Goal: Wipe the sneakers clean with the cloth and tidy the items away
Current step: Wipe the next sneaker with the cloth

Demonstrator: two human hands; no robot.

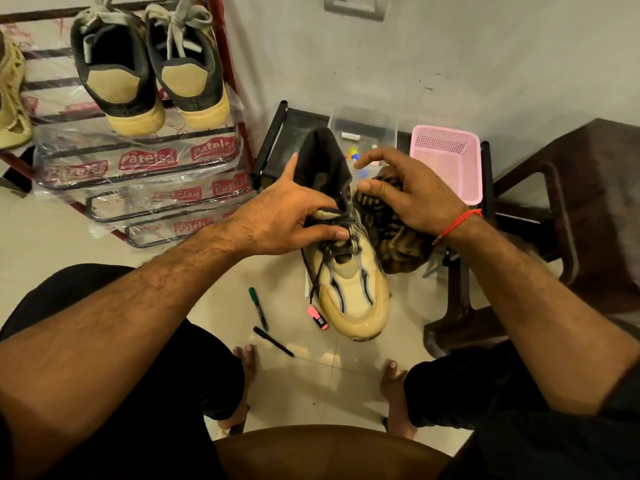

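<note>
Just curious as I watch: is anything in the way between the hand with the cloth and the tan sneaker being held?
Nothing visible is. The right hand holds the striped cloth right beside the tan sneaker, which the left hand grips at the laces. Cloth and sneaker sit side by side with no object between them; the pens lie on the floor below.

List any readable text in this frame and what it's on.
"Patelsa": red-and-white logo repeated across the clear plastic wrap on the shoe rack; clearest on the upper band, blurred lower down.
Pink highlighter: a dark label with marks like a barcode, too small to read.
Green marker: print too small to read.
No readable text on the sneaker, cloth or pink basket.
</note>
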